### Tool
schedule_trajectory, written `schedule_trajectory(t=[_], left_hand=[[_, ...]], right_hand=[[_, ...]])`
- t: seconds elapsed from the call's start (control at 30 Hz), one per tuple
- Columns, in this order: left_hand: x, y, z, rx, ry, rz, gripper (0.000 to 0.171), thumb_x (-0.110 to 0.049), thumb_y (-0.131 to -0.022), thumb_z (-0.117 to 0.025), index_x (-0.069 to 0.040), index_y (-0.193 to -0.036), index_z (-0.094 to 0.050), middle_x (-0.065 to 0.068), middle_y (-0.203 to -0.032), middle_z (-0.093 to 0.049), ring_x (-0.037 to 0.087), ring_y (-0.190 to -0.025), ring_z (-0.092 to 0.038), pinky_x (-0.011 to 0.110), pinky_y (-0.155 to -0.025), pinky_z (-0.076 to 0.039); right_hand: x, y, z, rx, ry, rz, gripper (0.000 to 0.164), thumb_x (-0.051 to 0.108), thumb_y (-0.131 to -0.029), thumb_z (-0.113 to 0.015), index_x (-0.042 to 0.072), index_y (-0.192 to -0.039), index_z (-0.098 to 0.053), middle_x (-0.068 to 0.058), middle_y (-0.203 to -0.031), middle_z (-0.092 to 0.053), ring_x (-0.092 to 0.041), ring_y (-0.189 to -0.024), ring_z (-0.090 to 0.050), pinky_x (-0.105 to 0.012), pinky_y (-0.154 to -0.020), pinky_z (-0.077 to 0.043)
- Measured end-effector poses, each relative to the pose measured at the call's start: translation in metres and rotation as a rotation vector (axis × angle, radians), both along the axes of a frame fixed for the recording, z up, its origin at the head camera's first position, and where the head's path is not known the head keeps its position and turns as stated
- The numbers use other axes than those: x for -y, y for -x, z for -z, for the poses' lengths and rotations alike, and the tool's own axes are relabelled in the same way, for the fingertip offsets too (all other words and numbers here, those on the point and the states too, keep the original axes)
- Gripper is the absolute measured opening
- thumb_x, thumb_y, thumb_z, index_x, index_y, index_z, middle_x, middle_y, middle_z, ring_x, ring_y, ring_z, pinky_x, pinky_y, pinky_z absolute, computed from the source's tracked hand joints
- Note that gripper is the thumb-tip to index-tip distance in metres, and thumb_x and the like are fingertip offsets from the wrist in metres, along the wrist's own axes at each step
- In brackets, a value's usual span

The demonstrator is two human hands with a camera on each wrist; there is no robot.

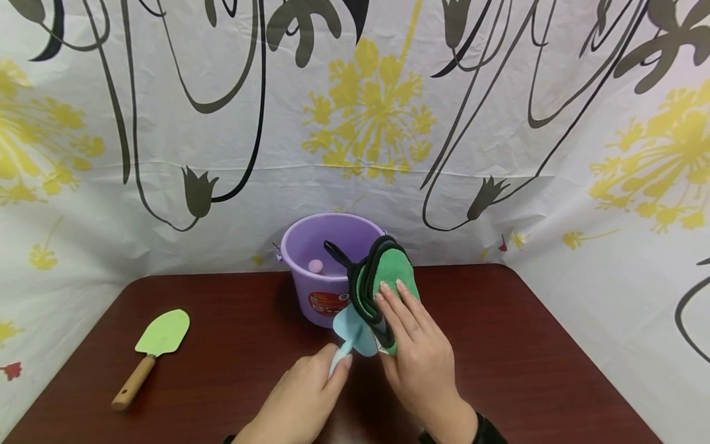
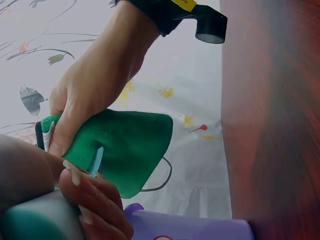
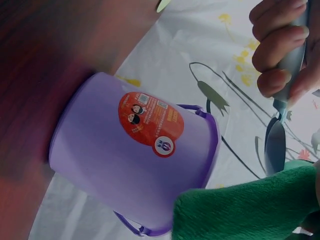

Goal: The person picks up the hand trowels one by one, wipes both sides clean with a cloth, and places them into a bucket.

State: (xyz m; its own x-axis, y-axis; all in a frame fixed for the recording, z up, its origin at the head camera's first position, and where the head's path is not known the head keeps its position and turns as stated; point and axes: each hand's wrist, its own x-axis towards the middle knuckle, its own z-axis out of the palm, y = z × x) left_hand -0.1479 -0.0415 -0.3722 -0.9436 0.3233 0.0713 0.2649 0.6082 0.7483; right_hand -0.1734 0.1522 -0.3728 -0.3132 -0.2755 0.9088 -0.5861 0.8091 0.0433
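Note:
My left hand [image 1: 296, 398] grips the handle of a small light blue trowel [image 1: 363, 339], its blade tilted up in front of the bucket. In my right hand [image 1: 421, 354] is a folded green cloth [image 1: 396, 268] with black edging and a black hanging loop; the fingers lie over its face and the thumb is on the other side. Cloth and trowel blade meet or overlap; in the right wrist view the blade [image 3: 275, 145] reaches the edge of the cloth [image 3: 235, 210]. Behind them stands a purple bucket [image 1: 302, 296], partly hidden by the cloth.
A light green trowel with a wooden handle [image 1: 133, 382] lies on the left of the dark red-brown table [image 1: 527, 370]. Inside the bucket shows a small pink round thing [image 1: 315, 266]. A patterned white curtain [image 1: 277, 135] hangs close behind the table.

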Motion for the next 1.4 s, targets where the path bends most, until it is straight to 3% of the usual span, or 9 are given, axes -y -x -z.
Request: schedule_trajectory(t=[0.2, 0.37, 0.5, 0.8, 1.03, 1.13, 1.4], left_hand=[[0.005, 0.001, -0.004, 0.001, 0.000, 0.006, 0.030, -0.042, -0.103, -0.053, -0.020, -0.083, -0.052, -0.009, -0.063, -0.035, 0.006, -0.055, -0.039, 0.025, -0.050, -0.034], [0.007, 0.002, -0.008, -0.007, -0.012, 0.000, 0.032, -0.045, -0.103, -0.053, -0.021, -0.081, -0.052, -0.010, -0.063, -0.036, 0.005, -0.056, -0.041, 0.025, -0.051, -0.036], [0.008, 0.002, -0.007, 0.011, -0.028, -0.007, 0.031, -0.042, -0.102, -0.054, -0.020, -0.080, -0.052, -0.009, -0.063, -0.036, 0.006, -0.057, -0.043, 0.025, -0.053, -0.037], [0.011, 0.003, -0.007, -0.032, 0.010, -0.052, 0.019, -0.023, -0.095, -0.058, -0.020, -0.078, -0.049, -0.010, -0.061, -0.035, 0.004, -0.053, -0.038, 0.024, -0.048, -0.035], [0.014, 0.002, -0.011, -0.061, 0.025, -0.090, 0.008, -0.028, -0.097, -0.058, -0.024, -0.090, -0.057, -0.010, -0.063, -0.042, 0.007, -0.059, -0.045, 0.026, -0.055, -0.039], [0.013, 0.001, -0.011, -0.081, 0.030, -0.099, 0.005, -0.029, -0.098, -0.058, -0.025, -0.095, -0.059, -0.011, -0.064, -0.044, 0.008, -0.062, -0.048, 0.027, -0.059, -0.039], [0.007, 0.000, -0.008, -0.087, 0.039, -0.094, 0.011, -0.030, -0.101, -0.055, -0.021, -0.095, -0.057, -0.008, -0.061, -0.042, 0.009, -0.056, -0.045, 0.028, -0.053, -0.038]], right_hand=[[0.002, 0.000, -0.004, -0.099, 0.009, -0.066, 0.036, 0.019, -0.102, -0.047, -0.002, -0.118, -0.071, -0.014, -0.123, -0.072, -0.036, -0.119, -0.065, -0.033, -0.119, -0.037], [0.005, -0.001, -0.007, -0.157, 0.002, -0.069, 0.035, 0.018, -0.101, -0.047, -0.002, -0.111, -0.073, -0.014, -0.117, -0.074, -0.035, -0.115, -0.066, -0.037, -0.115, -0.041], [0.008, -0.002, -0.005, -0.175, -0.029, -0.084, 0.036, 0.021, -0.101, -0.047, -0.002, -0.106, -0.074, -0.014, -0.113, -0.075, -0.035, -0.111, -0.067, -0.042, -0.109, -0.043], [0.016, -0.007, 0.001, -0.175, -0.069, -0.169, 0.043, 0.028, -0.102, -0.043, -0.002, -0.099, -0.075, -0.013, -0.103, -0.076, -0.030, -0.101, -0.070, -0.047, -0.097, -0.046], [0.017, -0.011, 0.000, -0.150, -0.059, -0.272, 0.040, 0.026, -0.101, -0.046, -0.001, -0.099, -0.075, -0.011, -0.103, -0.076, -0.027, -0.098, -0.070, -0.045, -0.093, -0.047], [0.017, -0.012, 0.000, -0.160, -0.083, -0.239, 0.040, 0.026, -0.100, -0.045, -0.001, -0.101, -0.075, -0.010, -0.105, -0.076, -0.026, -0.100, -0.070, -0.046, -0.094, -0.047], [0.018, -0.021, 0.002, -0.078, -0.136, -0.013, 0.045, 0.032, -0.101, -0.042, 0.003, -0.107, -0.076, -0.005, -0.114, -0.076, -0.022, -0.110, -0.070, -0.050, -0.115, -0.037]])
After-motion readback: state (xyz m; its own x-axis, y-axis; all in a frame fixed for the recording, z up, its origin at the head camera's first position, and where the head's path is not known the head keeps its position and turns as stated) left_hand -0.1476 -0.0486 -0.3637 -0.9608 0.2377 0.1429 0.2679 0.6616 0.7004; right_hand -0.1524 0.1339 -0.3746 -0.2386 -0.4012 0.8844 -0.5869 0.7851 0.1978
